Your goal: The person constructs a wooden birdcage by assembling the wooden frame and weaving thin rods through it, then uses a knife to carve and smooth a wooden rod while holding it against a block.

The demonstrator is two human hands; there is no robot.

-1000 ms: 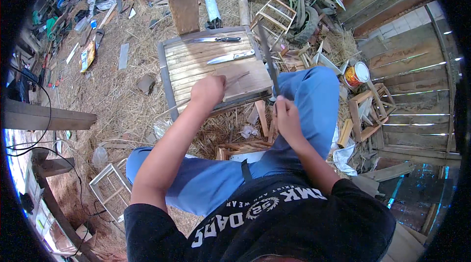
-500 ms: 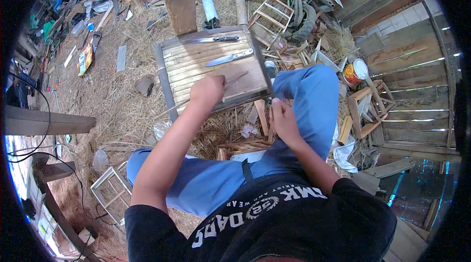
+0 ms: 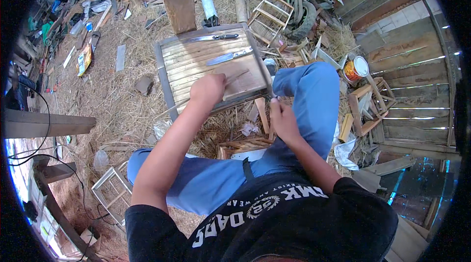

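A small low table with a slatted wooden top (image 3: 184,60) and dark frame stands before me. My left hand (image 3: 208,88) is closed over its near left part, around a thin stick (image 3: 236,75) whose ends stick out on both sides. The stick's far end lies over a flat wooden board (image 3: 250,81). My right hand (image 3: 284,119) is closed just off the table's near right corner, beside my knee; what it grips is too small to make out. Farther back on the top lie a knife with a black handle (image 3: 226,36) and a knife with a pale handle (image 3: 241,53).
A wooden post (image 3: 177,1) rises at the table's far edge. Right of my knee are a paint can (image 3: 355,69) and a wooden frame (image 3: 365,107). Slatted wood (image 3: 245,145) lies between my legs. Straw and scraps cover the floor; a small rack (image 3: 270,16) stands behind.
Both hands stay closed and nearly in place; my right hand seems to have shifted very slightly. The whole view has moved a little. The knives lie as before.
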